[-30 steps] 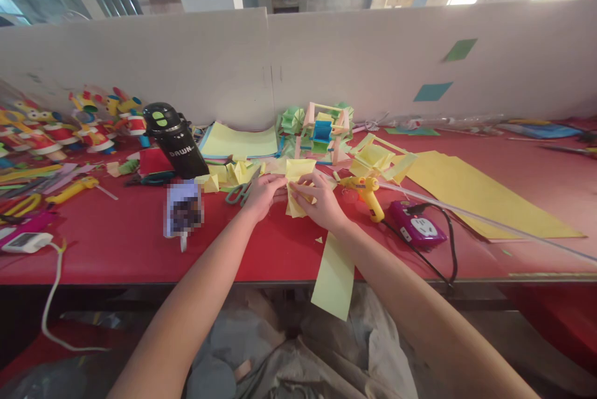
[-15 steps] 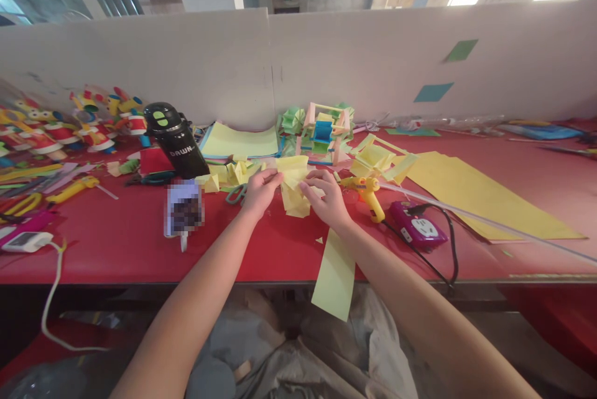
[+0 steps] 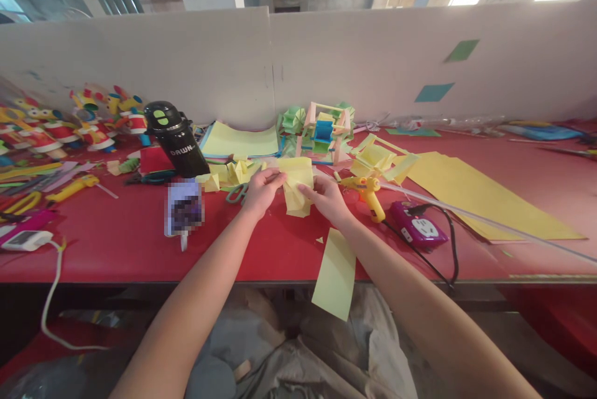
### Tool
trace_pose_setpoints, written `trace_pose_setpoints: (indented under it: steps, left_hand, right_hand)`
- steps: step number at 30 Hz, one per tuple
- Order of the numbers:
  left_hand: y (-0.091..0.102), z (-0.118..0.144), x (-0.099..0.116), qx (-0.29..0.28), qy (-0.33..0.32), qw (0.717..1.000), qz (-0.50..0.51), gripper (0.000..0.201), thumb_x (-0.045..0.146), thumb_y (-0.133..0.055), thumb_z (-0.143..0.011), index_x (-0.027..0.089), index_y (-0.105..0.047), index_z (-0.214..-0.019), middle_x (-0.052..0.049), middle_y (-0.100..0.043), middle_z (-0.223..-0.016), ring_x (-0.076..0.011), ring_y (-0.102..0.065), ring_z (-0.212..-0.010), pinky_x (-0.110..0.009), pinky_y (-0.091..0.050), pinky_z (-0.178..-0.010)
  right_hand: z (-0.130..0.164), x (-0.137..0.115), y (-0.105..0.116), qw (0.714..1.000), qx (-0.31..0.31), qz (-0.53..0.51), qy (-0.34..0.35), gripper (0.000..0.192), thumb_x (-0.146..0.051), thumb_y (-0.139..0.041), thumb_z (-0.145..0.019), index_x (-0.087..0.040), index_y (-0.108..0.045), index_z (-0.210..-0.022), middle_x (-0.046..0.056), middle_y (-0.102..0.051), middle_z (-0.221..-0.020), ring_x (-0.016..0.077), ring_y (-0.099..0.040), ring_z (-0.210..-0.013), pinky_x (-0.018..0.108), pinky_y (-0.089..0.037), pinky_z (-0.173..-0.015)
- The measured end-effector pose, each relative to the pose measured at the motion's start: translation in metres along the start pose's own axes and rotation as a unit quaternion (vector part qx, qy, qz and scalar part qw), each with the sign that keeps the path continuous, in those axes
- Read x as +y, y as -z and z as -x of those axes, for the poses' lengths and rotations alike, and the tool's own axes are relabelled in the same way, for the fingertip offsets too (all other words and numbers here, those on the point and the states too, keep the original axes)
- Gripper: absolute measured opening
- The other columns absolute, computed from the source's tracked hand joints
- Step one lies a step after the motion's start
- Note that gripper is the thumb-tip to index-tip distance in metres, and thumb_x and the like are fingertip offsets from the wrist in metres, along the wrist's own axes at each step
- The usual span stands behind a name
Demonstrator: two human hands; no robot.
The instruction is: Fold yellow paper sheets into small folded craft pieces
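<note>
A folded piece of pale yellow paper (image 3: 296, 185) is held just above the red table (image 3: 116, 243) between both hands. My left hand (image 3: 259, 191) pinches its left edge and my right hand (image 3: 328, 197) pinches its right side. A loose yellow paper strip (image 3: 334, 273) lies below my right wrist and hangs over the table's front edge. Green-handled scissors (image 3: 237, 191) lie just left of my left hand.
A yellow glue gun (image 3: 367, 192) and a purple power socket (image 3: 418, 230) with a black cable sit right of my hands. A black bottle (image 3: 175, 140), yellow paper sheets (image 3: 471, 194), a small paper model (image 3: 323, 133) and colourful paper figures (image 3: 84, 125) lie around.
Both hands turned and reshaped the yellow paper; it now stands more upright between them. My right hand shifted a little up and closer to the left one.
</note>
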State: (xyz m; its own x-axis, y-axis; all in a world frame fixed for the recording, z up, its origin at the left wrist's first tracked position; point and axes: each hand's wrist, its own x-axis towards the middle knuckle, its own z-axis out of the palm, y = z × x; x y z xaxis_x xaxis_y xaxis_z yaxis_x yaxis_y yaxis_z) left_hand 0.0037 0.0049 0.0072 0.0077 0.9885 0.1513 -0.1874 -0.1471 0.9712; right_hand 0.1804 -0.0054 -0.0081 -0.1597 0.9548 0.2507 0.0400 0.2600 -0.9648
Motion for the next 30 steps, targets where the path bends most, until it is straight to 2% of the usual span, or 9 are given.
trace_pose_setpoints:
  steps: [9, 15, 21, 27, 30]
  left_hand:
    - [0.0008, -0.0016, -0.0006, 0.016, 0.009, 1.000, 0.003, 0.027, 0.033, -0.078, -0.068, 0.015, -0.069, -0.087, -0.007, -0.075, -0.085, -0.0238, -0.070, -0.088, -0.039, -0.055, -0.087]
    - [0.0017, -0.0016, -0.0001, 0.029, -0.015, 0.999, -0.008, 0.030, 0.036, -0.079, -0.066, 0.015, -0.069, -0.083, -0.006, -0.074, -0.081, -0.0226, -0.069, -0.086, -0.035, -0.053, -0.085]
    - [0.0038, -0.0037, -0.0025, 0.050, -0.035, 0.998, -0.006, 0.033, 0.037, -0.081, -0.063, 0.015, -0.069, -0.085, -0.006, -0.075, -0.083, -0.0207, -0.069, -0.084, -0.033, -0.052, -0.083]
    - [0.0019, -0.0019, 0.0007, -0.008, -0.004, 1.000, 0.000, 0.033, 0.037, -0.081, -0.063, 0.015, -0.069, -0.085, -0.006, -0.076, -0.083, -0.0246, -0.071, -0.086, -0.039, -0.056, -0.084]
    - [0.0005, -0.0004, 0.0019, -0.015, -0.005, 1.000, -0.022, 0.031, 0.034, -0.080, -0.066, 0.016, -0.071, -0.089, -0.006, -0.077, -0.084, -0.0273, -0.071, -0.093, -0.041, -0.056, -0.089]
  right_hand:
    - [-0.0007, -0.0008, -0.0001, 0.999, -0.010, -0.038, -0.019, 0.042, -0.059, -0.079, -0.068, -0.021, -0.064, -0.079, 0.004, -0.068, -0.075, 0.0201, -0.064, -0.067, 0.033, -0.052, -0.060]
    - [-0.0001, -0.0014, 0.0000, 1.000, -0.013, -0.017, -0.014, 0.042, -0.060, -0.076, -0.070, -0.020, -0.064, -0.077, 0.004, -0.069, -0.074, 0.0196, -0.063, -0.066, 0.031, -0.049, -0.058]
    - [-0.0013, 0.0008, 0.0001, 1.000, 0.004, -0.003, -0.020, 0.044, -0.059, -0.079, -0.067, -0.020, -0.059, -0.069, 0.002, -0.064, -0.067, 0.0158, -0.057, -0.060, 0.029, -0.044, -0.055]
    - [-0.0014, -0.0007, 0.0014, 0.999, 0.034, -0.020, -0.015, 0.042, -0.057, -0.078, -0.069, -0.020, -0.059, -0.073, 0.001, -0.061, -0.068, 0.0152, -0.054, -0.062, 0.028, -0.042, -0.056]
    - [-0.0010, -0.0022, 0.0026, 0.998, 0.054, -0.035, -0.006, 0.041, -0.056, -0.076, -0.072, -0.019, -0.059, -0.073, 0.001, -0.061, -0.070, 0.0141, -0.054, -0.063, 0.027, -0.041, -0.057]
